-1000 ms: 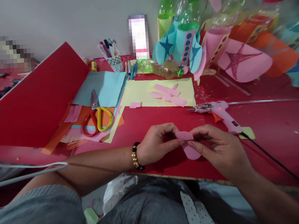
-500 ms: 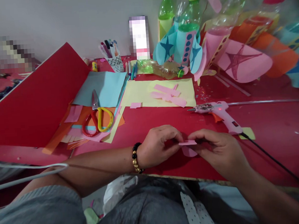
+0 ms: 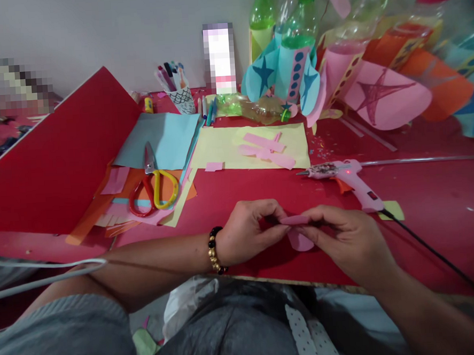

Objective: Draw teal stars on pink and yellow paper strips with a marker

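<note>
Between my two hands is a small pink paper piece (image 3: 296, 220), pinched at its ends just above the red table. My left hand (image 3: 256, 229), with a bead bracelet at the wrist, grips its left end between thumb and fingers. At the other end, the thumb and fingers of my right hand (image 3: 345, 235) are closed on it. Just below shows a rounded pink paper part (image 3: 301, 241); I cannot tell whether it is joined to the held piece. A pink glue gun (image 3: 351, 178) with a lit red light lies beyond my right hand.
Scissors (image 3: 153, 190) lie on paper scraps at the left, beside a standing red board (image 3: 67, 156). Pink propeller strips (image 3: 267, 151) rest on yellow paper (image 3: 219, 146). Decorated bottles (image 3: 294, 61) crowd the back right. The glue gun's black cord (image 3: 426, 243) runs to the right edge.
The pink paper piece has tilted, so its face now shows as a narrow oval instead of a thin edge. My fingers have shifted slightly on it, the right hand's moving a little left.
</note>
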`<state>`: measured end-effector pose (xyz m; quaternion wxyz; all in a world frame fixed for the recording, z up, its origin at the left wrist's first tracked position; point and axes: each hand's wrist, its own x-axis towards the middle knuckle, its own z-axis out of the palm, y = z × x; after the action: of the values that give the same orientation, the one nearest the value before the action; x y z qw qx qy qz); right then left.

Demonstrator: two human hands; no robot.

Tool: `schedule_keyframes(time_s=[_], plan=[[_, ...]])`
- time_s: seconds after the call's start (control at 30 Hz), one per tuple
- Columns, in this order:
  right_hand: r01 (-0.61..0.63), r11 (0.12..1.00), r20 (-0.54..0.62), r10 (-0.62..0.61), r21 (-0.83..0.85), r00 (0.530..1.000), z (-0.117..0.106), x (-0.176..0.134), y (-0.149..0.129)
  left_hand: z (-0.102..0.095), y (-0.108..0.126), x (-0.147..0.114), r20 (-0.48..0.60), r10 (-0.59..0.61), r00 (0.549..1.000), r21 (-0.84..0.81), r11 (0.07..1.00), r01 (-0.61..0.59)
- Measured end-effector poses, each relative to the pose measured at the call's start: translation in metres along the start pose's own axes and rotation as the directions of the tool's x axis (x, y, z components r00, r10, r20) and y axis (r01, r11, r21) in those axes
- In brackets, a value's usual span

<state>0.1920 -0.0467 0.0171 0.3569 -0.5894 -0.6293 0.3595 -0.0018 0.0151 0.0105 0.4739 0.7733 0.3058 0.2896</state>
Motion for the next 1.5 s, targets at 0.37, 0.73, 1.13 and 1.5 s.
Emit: schedule_keyframes(time_s=[0.37, 0.73, 1.13, 1.5], plan=[[-0.001, 1.000, -0.016, 0.001, -0.020, 1.000, 0.000, 0.000, 0.000, 0.000, -0.002, 0.002, 0.042, -0.036, 0.998, -0.045, 0.998, 0.037], [0.006, 1.000, -0.011, -0.007, -0.026, 1.000, 0.001, 0.001, 0.002, 0.001, -0.007, 0.002, 0.082, -0.101, 0.992, -0.151, 0.982, 0.112], [-0.054, 0.998, 0.042, 0.052, 0.044, 0.998, -0.002, 0.000, 0.006, 0.003, -0.008, 0.005, 0.167, -0.208, 0.964, -0.411, 0.874, 0.260], [-0.104, 0.978, 0.015, 0.104, 0.183, 0.995, 0.000, 0.001, 0.008, 0.000, -0.009, 0.010, 0.187, -0.278, 0.942, -0.520, 0.785, 0.335]])
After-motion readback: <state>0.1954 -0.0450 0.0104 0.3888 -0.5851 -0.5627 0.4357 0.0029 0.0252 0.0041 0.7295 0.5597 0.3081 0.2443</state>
